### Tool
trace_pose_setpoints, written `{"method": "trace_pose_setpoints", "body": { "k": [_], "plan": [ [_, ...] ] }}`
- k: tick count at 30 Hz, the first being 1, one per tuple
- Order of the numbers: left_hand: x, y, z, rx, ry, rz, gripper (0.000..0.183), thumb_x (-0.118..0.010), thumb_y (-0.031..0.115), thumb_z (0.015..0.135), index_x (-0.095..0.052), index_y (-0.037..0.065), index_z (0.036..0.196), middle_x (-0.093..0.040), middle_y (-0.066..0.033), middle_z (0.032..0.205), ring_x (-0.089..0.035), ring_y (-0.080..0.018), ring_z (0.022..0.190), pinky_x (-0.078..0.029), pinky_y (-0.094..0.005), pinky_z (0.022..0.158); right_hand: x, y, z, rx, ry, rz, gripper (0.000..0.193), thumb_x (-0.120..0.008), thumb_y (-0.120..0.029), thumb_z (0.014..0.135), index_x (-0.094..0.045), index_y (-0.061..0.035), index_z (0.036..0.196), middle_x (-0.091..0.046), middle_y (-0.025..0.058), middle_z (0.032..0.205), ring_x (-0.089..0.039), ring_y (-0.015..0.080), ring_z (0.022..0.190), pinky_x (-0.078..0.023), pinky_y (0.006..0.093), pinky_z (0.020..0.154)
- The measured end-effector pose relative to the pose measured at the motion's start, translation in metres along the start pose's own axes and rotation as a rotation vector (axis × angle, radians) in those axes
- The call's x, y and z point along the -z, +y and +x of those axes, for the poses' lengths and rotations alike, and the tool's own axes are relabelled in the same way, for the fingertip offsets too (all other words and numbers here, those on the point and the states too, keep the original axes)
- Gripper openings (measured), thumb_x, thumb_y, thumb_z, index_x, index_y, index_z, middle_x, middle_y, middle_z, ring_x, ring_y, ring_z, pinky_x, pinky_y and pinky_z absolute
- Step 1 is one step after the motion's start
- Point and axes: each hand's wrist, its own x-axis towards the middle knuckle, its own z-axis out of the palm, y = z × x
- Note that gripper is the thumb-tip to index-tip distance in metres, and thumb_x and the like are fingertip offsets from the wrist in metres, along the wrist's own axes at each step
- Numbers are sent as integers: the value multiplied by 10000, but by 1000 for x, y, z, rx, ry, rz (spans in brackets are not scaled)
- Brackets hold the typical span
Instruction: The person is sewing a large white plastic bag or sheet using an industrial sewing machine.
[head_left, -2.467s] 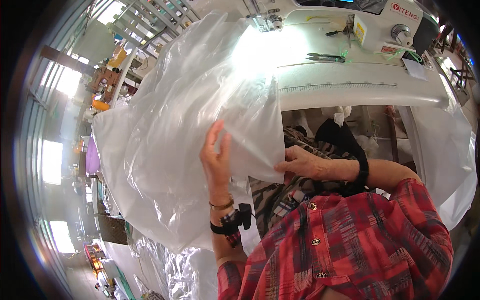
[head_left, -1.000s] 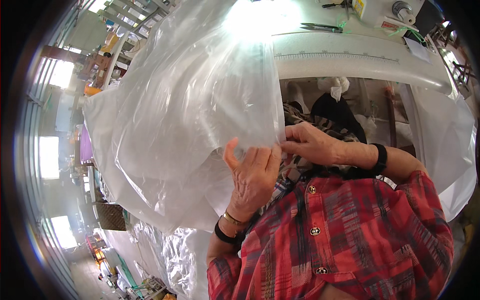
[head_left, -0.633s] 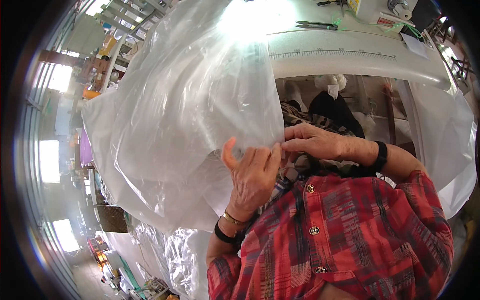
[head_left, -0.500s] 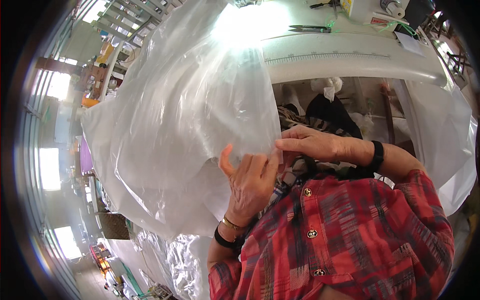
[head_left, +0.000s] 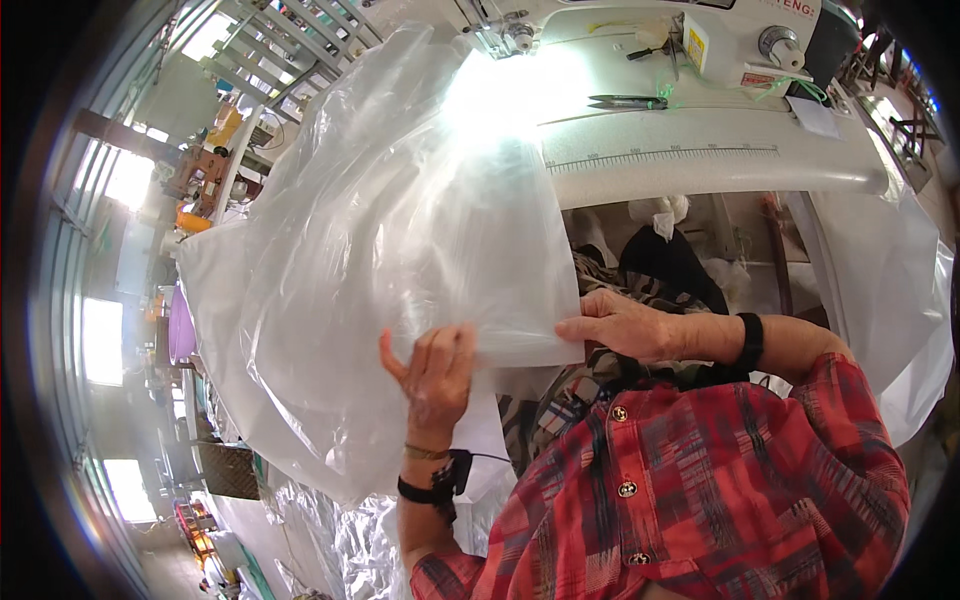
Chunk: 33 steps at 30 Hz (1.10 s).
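Observation:
A translucent plastic sheet (head_left: 330,290) hangs from the sewing machine table toward my lap, its upper part in the bright lamp light. My right hand (head_left: 625,325) pinches its right edge near the lower corner, thumb on top. Farther left, my left hand (head_left: 432,375) grips the sheet's near edge, somewhat blurred, with the little finger sticking out. Between the two hands the edge runs nearly straight. At the top, the sewing machine's needle area (head_left: 510,38) sits just beyond the lit part of the sheet.
Black thread snips (head_left: 628,102) lie on the table (head_left: 840,165) behind a printed ruler scale (head_left: 665,155). The machine body (head_left: 745,45) stands at the upper right. More plastic sheeting (head_left: 890,290) hangs at the right, and crumpled film (head_left: 375,540) lies at the lower left.
My left hand has moved left along the near edge, away from my right hand, which keeps its pinch at the corner. More of the table shows at the top.

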Motion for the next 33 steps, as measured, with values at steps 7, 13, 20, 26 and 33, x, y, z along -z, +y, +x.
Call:
{"method": "trace_pose_setpoints", "body": {
  "k": [7,13,20,26,33],
  "plan": [
    [23,26,-45,-106,107,-165,303,-740,283,786,-679,85,1007,-611,-27,1065,-615,-184,966,-342,-498,1019,-2,-8,-5,-95,-54,-17,322,-543,-224,961,-662,75,962,-681,82,837,-672,138,696,-560,269,657],
    [-15,68,-16,383,-630,-1367,629,-694,474,843,-520,14,1235,-579,-85,1155,-571,-224,1029,-424,-341,922,-13,-22,-8,-64,-48,24,309,-557,-196,965,-649,95,915,-691,116,824,-689,168,664,-557,269,626],
    [-41,101,-14,621,-426,-2094,673,-554,576,905,-473,30,1290,-522,-52,1128,-503,-155,1000,-402,-305,878,-22,-24,-16,55,55,-184,301,-575,-194,954,-641,98,923,-692,147,755,-684,219,622,-545,320,599],
    [-32,109,8,1186,-307,-2396,714,-513,552,940,-390,24,1404,-508,-133,1348,-485,-250,1262,-365,-411,1074,-19,-22,-20,263,192,-894,334,-567,-256,897,-598,25,720,-597,240,648,-602,428,640,-483,476,606],
    [-59,113,6,1441,-239,-2095,298,-545,204,975,-607,15,1195,-637,-31,871,-580,-103,718,-470,-266,631,-19,-27,-28,229,177,-1202,306,-554,-225,897,-569,-3,688,-591,193,602,-609,397,597,-478,475,568]
  ]
}}
